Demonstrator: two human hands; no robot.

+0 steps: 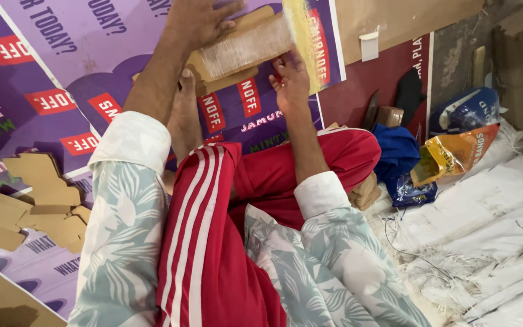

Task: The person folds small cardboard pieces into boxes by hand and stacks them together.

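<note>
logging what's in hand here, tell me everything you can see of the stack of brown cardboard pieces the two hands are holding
The stack of flat brown cardboard pieces is a thick bundle of cut sheets, its ridged edges facing the camera and looking pale and shiny, perhaps wrapped in clear film. It lies tilted, its right end higher, over the purple printed poster sheet on the floor. The left hand presses flat on its top at the left end; the right hand grips its lower right edge from beneath. A bare foot sits just below it.

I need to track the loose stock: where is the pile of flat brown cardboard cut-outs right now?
In the head view, the pile of flat brown cardboard cut-outs lies at the left edge on the purple printed sheet, just outside the person's leaf-patterned left sleeve.
</note>
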